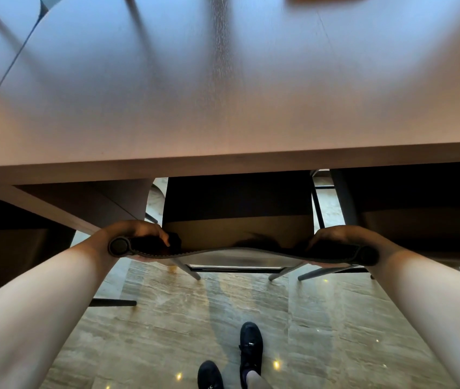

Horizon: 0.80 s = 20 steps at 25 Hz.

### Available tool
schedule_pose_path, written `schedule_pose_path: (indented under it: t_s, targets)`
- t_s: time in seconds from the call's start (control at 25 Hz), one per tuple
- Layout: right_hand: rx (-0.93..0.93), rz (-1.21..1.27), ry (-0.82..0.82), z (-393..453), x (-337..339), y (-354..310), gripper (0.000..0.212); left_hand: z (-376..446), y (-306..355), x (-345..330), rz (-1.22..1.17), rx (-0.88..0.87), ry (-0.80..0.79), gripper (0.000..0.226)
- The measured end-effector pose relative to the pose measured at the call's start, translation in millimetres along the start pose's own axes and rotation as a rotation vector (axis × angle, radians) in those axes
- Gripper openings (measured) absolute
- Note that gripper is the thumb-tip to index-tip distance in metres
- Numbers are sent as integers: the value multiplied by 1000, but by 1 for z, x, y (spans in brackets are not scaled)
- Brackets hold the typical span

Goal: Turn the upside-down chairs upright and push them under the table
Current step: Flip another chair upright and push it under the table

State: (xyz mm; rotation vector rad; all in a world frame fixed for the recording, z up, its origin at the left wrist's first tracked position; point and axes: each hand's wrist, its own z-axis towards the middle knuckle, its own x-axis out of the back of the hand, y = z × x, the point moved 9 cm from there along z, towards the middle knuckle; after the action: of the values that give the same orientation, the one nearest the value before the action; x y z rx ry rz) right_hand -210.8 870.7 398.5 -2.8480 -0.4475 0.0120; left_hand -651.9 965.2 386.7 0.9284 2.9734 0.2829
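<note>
A dark upholstered chair (237, 220) stands upright on the floor with its seat partly beneath the pale table (223, 108). My left hand (136, 234) grips the left end of the chair's curved backrest top, and my right hand (335, 238) grips the right end. The backrest's rolled top edge (237, 252) runs between both hands. The chair's grey metal legs (192, 272) show below the backrest. The far part of the seat is hidden under the tabletop edge.
Another dark chair (419, 209) sits under the table on the right, and a dark shape (12, 248) fills the space on the left. Shadows of legs lie across the tabletop at the top left. My black shoes (248, 349) stand on the polished stone floor (167, 318).
</note>
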Motion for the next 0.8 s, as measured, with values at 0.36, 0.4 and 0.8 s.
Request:
schedule_pose_path:
  t_s: [0.36,0.4,0.8]
  targets:
    - [10,-594,255,-50,11,-51,12,-47,11,-8,44,-41,37,32]
    - [36,-661,278,-59,6,-63,11,-55,13,-3,58,-70,69,34]
    - [544,-804,424,-182,-118,-138,36,-205,44,0,216,-702,430,20]
